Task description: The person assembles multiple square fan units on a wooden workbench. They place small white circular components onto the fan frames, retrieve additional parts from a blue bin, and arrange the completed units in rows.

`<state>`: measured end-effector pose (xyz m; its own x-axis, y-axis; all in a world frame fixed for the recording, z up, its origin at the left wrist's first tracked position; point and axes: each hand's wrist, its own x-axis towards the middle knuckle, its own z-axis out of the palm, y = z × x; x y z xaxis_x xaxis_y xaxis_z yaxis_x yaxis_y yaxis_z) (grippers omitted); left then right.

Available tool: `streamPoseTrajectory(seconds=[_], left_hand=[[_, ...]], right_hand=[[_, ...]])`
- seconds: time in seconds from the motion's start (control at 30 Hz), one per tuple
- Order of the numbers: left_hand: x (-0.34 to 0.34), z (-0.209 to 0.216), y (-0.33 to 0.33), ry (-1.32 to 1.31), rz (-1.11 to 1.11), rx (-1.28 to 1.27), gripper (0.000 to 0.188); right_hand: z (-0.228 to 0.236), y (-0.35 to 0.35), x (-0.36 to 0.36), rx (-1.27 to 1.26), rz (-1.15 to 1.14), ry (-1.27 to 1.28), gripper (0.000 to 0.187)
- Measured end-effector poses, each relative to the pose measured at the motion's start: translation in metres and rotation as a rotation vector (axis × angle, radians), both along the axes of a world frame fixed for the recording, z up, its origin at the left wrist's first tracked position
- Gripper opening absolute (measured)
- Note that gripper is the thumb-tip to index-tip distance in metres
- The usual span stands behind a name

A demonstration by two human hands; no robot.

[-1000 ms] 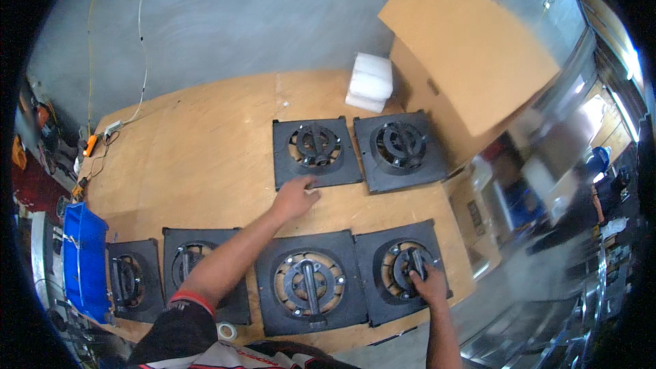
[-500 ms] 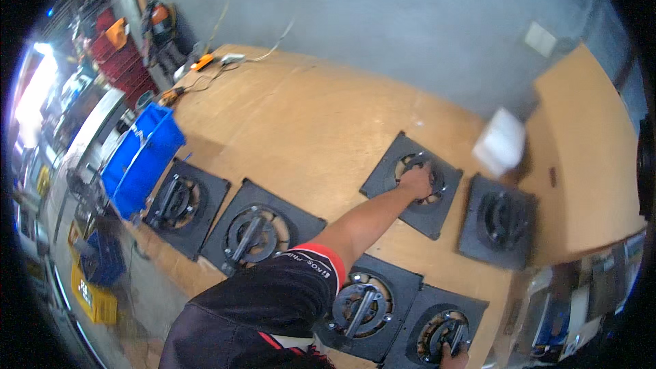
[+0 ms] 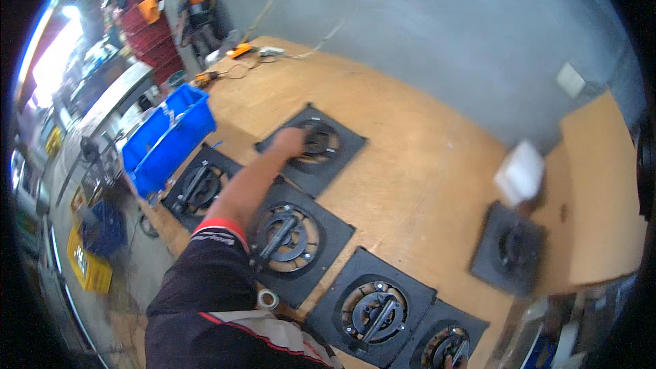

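My left hand (image 3: 290,142) reaches across the table, its fingers curled over the round centre of a black square plate with a ring insert (image 3: 339,164). Some fingertips are hidden in the ring. At the lower right edge, my right hand (image 3: 451,362) is partly in view, fingers closed at the bar of another plate (image 3: 465,324). Between them lie two similar plates: one with a bar across its ring (image 3: 333,236), beside my left forearm, and one nearer me (image 3: 342,280). Another plate (image 3: 236,160) is partly behind my forearm.
A blue bin (image 3: 156,167) stands at the table's left edge. A roll of tape (image 3: 268,298) lies by my sleeve. To the right are a blurred plate (image 3: 492,253) and a white block (image 3: 519,172). Cables with an orange plug (image 3: 240,50) lie at the back by the grey wall (image 3: 437,48).
My left hand has carried its plate leftward from the right-middle of the table to beside the blue bin. My right hand stays at the lower right plate. The view has shifted too.
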<state>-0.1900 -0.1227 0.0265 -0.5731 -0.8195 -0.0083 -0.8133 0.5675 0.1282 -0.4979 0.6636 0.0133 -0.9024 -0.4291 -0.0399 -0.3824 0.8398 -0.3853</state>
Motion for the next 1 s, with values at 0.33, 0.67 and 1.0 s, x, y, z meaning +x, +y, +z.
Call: streamPoseTrajectory(seconds=[0.33,0.67,1.0], left_hand=[[0.132,-0.045,-0.047,-0.088,0.274,-0.321,0.055],[0.217,-0.012,0.137,0.501,0.194,-0.078,0.022],[0.314,-0.016,0.264,0.603,0.785,-0.007,0.025]], right_hand=[[0.087,-0.149,-0.144,-0.017,0.086,0.385,0.047],[0.072,-0.24,-0.312,0.322,-0.137,0.096,0.055],[0.129,-0.29,-0.24,0.167,0.145,0.197,0.041]])
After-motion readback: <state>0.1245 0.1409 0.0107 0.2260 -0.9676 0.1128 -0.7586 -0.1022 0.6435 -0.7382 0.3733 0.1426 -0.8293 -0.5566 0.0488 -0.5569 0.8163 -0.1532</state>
